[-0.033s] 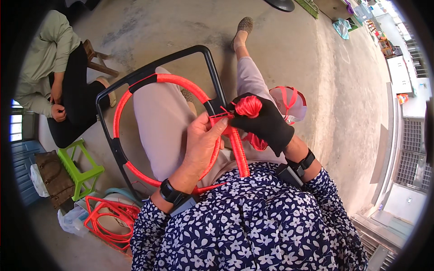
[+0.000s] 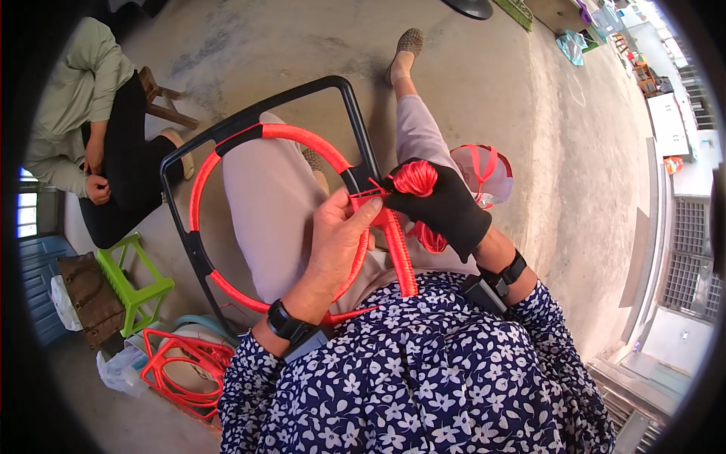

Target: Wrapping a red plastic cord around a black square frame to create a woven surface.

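Observation:
A black frame (image 2: 249, 119) with a ring wound in red cord (image 2: 302, 137) rests across my lap. My bare left hand (image 2: 336, 242) pinches the wound part where the ring meets a red-wrapped bar (image 2: 399, 257), thumb on top. Beside it, my right hand (image 2: 446, 208), in a black glove, is closed on a bundle of red cord (image 2: 416, 178), whose looped end sticks out above the fingers. Several strands cross between the two hands at the joint. More red cord (image 2: 429, 239) hangs below the glove. The right fingertips are partly hidden.
To the left sits another person (image 2: 94, 113), hands in lap, near a wooden stool (image 2: 162, 98). A green plastic stool (image 2: 136, 284), a brown bag (image 2: 89, 299) and a red-wrapped frame (image 2: 181, 371) are at lower left. A pale, red-strapped item (image 2: 491, 181) lies beyond my right hand.

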`<state>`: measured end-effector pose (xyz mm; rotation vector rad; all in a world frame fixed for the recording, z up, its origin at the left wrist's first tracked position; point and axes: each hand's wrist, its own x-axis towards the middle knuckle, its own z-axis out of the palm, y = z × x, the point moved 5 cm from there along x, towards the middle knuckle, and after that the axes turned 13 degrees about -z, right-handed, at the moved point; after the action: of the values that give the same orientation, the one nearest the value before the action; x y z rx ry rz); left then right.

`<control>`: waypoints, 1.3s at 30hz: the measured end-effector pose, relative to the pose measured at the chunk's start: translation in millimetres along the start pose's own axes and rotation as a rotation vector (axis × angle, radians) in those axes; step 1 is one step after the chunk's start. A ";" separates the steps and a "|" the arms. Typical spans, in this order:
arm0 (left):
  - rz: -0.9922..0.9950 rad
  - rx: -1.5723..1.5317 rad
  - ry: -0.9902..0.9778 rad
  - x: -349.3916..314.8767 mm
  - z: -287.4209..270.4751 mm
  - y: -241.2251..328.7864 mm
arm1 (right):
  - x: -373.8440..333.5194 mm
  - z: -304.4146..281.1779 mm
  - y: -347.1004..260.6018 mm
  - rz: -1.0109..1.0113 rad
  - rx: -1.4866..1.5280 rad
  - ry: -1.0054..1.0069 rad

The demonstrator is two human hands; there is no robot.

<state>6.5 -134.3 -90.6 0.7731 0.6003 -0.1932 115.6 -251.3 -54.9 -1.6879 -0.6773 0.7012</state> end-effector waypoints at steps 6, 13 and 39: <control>-0.086 -0.054 -0.032 7.0 -0.4 -3.4 | 2.3 0.3 -0.9 0.089 0.031 -0.080; -0.121 -0.065 -0.087 6.7 1.7 -0.6 | 14.7 -4.0 -30.3 -0.402 -0.222 -0.278; -0.097 -0.076 -0.077 9.9 11.8 3.7 | -24.1 -42.7 8.9 0.070 0.673 0.232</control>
<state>21.2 -139.5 -87.5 0.6608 0.5699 -0.2866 132.4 -298.2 -52.9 -1.1434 -0.1792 0.6723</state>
